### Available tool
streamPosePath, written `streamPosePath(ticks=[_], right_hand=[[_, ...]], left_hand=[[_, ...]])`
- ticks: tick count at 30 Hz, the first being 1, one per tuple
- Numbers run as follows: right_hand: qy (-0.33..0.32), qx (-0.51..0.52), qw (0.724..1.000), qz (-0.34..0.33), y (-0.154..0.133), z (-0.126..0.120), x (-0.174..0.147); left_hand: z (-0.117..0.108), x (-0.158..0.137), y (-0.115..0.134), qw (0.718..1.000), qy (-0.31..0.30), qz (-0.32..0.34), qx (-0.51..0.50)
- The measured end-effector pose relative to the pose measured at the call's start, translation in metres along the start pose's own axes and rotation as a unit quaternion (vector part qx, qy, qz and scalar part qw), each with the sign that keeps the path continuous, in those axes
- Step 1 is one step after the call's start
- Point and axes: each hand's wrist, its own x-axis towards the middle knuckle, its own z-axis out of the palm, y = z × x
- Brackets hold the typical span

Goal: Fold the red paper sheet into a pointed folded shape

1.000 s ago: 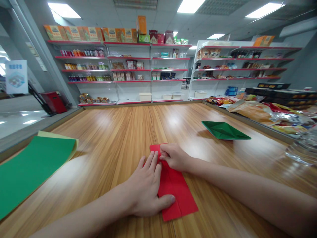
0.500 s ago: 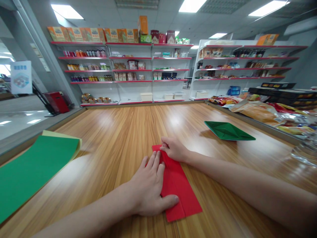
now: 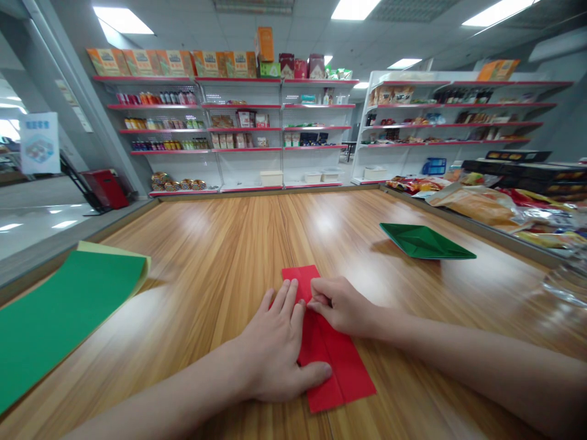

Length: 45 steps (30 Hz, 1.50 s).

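Observation:
A folded strip of red paper [image 3: 351, 366] lies on the wooden table, with a crease running along its length. My left hand [image 3: 277, 348] rests flat on its left side, fingers stretched toward the far end and thumb spread across the near part. Curled closed, my right hand [image 3: 342, 302] presses its fingertips and thumb on the paper's crease, just right of my left fingertips. I see nothing held in it. To the right sits a folded green paper piece [image 3: 426, 240], apart from both hands.
Green sheets [image 3: 68, 311] with a pale yellow one beneath lie at the left. Snack packets [image 3: 477, 205] and dark boxes [image 3: 527, 174] are past the table's right edge. A clear plastic item [image 3: 568, 281] is at the right. Stocked shelves [image 3: 243, 128] stand behind the table.
My right hand has slid along the crease toward me, uncovering the paper's far end. My left hand and the red paper have stayed in place.

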Motion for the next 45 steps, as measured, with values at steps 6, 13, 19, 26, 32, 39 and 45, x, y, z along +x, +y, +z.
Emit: streamPosePath(ticks=[6, 13, 19, 26, 32, 39, 45], right_hand=[[-0.012, 0.007, 1.000, 0.000, -0.005, -0.003, -0.005], [-0.002, 0.027, 1.000, 0.012, -0.001, -0.001, 0.002], [0.009, 0.005, 1.000, 0.007, 0.013, 0.005, 0.020], [0.034, -0.053, 0.998, 0.005, 0.041, 0.010, 0.050], [0.051, -0.071, 0.996, 0.010, 0.049, 0.011, 0.062], [0.062, -0.083, 0.995, 0.013, 0.040, 0.013, 0.055], [0.057, -0.077, 0.995, 0.003, 0.031, 0.013, 0.041]], left_hand=[[0.002, 0.001, -0.002, 1.000, -0.001, 0.006, -0.001], [-0.001, 0.000, 0.000, 1.000, -0.007, 0.006, -0.005], [-0.002, 0.000, 0.001, 1.000, -0.008, 0.000, -0.002], [-0.002, 0.001, 0.002, 1.000, 0.011, 0.004, 0.012], [-0.001, 0.000, 0.003, 1.000, 0.016, 0.001, 0.020], [-0.001, 0.000, 0.004, 0.999, 0.025, 0.001, 0.023], [0.000, 0.000, 0.002, 0.999, 0.032, 0.003, 0.017]])
